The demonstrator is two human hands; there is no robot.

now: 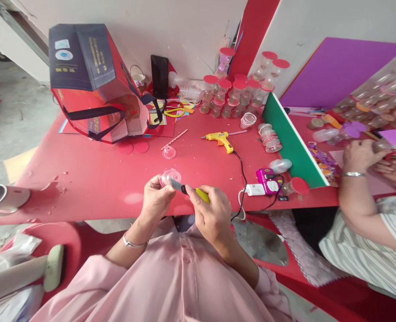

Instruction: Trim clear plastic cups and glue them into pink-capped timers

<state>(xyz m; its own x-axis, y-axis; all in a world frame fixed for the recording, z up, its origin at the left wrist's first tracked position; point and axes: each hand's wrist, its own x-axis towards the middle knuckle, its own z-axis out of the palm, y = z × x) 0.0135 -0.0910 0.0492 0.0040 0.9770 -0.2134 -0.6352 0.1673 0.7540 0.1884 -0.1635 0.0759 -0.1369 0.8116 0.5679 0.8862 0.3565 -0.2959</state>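
Observation:
Just above the table's front edge, my left hand (155,199) is closed on a clear plastic dome lid (169,175). My right hand (213,210) grips a yellow-handled utility knife (202,195), whose blade lies against the lid's near side. Whether the blade has cut into the plastic I cannot tell. Beyond my hands, a second clear dome lid (169,152) rests on the table beside a striped straw (175,139). A yellow hot glue gun (219,139) lies further right, its black cord running toward the front edge.
A red and navy bag (90,85) stands back left; a metal mug (6,199) is at the left edge. Several hourglass-shaped cup pieces (233,96) stand at the back. A green divider (293,138) separates a co-worker's hands (362,156). A magenta power adapter (266,181) sits front right.

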